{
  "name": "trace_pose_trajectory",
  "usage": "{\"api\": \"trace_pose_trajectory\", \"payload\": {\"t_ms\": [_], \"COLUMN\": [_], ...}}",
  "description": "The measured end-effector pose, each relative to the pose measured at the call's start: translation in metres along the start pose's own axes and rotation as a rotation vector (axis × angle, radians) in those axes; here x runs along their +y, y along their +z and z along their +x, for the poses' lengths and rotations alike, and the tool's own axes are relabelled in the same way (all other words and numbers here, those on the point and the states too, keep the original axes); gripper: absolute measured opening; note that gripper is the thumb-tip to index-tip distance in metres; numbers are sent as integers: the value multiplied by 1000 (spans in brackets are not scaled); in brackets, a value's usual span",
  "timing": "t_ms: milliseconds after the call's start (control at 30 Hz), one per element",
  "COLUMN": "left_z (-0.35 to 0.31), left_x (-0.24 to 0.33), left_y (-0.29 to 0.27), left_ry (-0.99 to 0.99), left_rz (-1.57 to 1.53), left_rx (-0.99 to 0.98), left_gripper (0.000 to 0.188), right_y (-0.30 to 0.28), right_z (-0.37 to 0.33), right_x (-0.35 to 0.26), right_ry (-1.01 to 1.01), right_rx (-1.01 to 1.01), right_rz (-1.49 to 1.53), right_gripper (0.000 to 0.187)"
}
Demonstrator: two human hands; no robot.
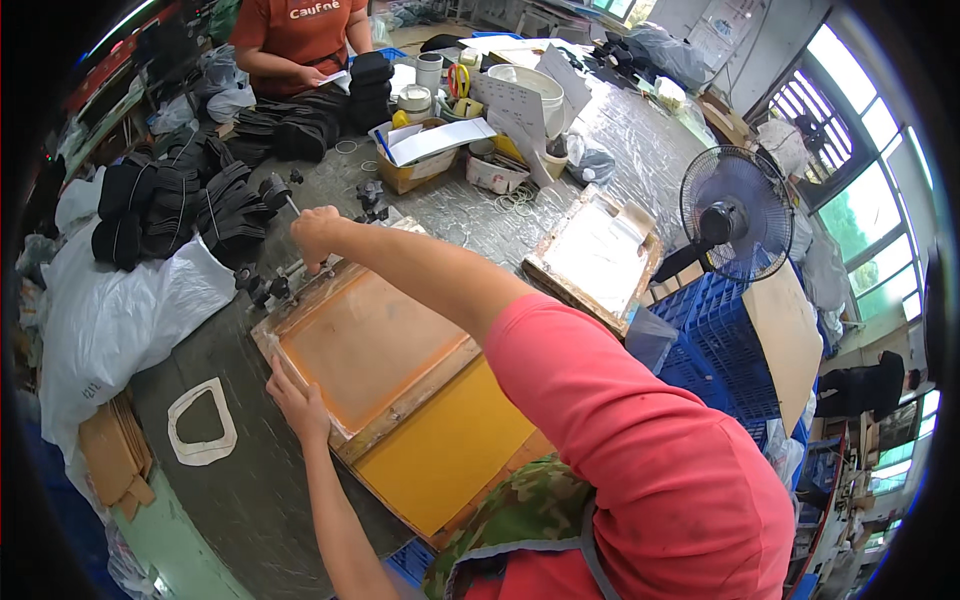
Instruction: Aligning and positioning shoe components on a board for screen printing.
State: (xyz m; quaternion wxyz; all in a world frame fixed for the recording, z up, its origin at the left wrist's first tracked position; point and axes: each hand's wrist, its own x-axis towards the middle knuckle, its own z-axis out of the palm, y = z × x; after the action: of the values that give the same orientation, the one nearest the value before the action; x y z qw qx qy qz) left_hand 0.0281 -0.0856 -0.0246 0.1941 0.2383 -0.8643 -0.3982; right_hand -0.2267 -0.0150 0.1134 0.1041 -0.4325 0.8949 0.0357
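A wooden screen printing frame [385, 385] with translucent orange-edged mesh lies tilted across the dark table. My left hand [297, 402] grips its left side, thumb and fingers at the edge. My right arm reaches over the mesh to the frame's far side. There my right hand [320, 234] is closed beside a hinge clamp [262, 287] with black knobs; a metal rod runs toward it, and what the fingers hold is hidden. A yellow board [450, 450] shows at the frame's near side. Left of the frame lies a white ring-shaped cutout [178, 440].
A second frame [590, 255] lies at right, near a standing fan [735, 215] and blue crates [710, 335]. Stacked black pieces [165, 205] and a white plastic bag [125, 315] line the left. Behind a box of supplies [415, 170], a person in orange [290, 50] handles something white.
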Motion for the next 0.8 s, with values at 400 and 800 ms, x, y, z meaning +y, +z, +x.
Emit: {"api": "trace_pose_trajectory", "payload": {"t_ms": [400,800], "left_z": [-1,-4], "left_x": [-5,4], "left_y": [1,-2], "left_ry": [16,-37], "left_rz": [-11,86], "left_rx": [21,17], "left_gripper": [75,79], "right_y": [7,17], "right_z": [10,14], "right_x": [-21,-70], "right_ry": [-163,-222], "right_rx": [-4,34], "right_rz": [-212,-60], "right_gripper": [42,25]}}
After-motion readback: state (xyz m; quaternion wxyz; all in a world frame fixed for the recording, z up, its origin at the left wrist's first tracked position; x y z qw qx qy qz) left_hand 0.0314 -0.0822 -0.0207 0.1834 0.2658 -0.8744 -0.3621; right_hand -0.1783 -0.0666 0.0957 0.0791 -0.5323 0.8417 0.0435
